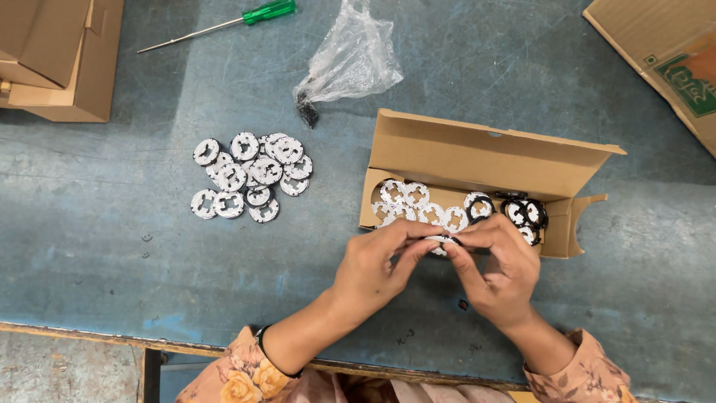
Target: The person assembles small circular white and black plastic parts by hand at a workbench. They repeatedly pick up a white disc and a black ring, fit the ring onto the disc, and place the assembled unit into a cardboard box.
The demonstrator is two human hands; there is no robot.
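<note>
**benchwatcher:** So, both hands are busy on one part here. The left hand (373,267) and right hand (498,272) meet just in front of the open cardboard box (477,153), fingertips pinched on a small white disc (441,240) held between them. Looks to me like the fitting step: a disc is up off the blue table (112,246) and getting worked between the fingers, maybe mated with one of the black rings (526,212) sitting at the right end of the box. Can't tell if a ring is already on it, the fingers cover most of it.

**tinkerer_two:** Agreed, both hands are closed in a pinch on that same disc, thumbs and forefingers doing the work. It sits right at the fingertips, touching both hands, just beside the near wall of the box.

**benchwatcher:** My guess is whatever comes next needs a steady squeeze and good alignment, since the part is small and thin.

**tinkerer_two:** More white discs lie in the box's left half. There's a separate pile of discs (250,175) well apart to the left of the hands. The green-handled screwdriver (224,24) and the clear plastic bag (350,60) lie untouched at the far side.
</note>
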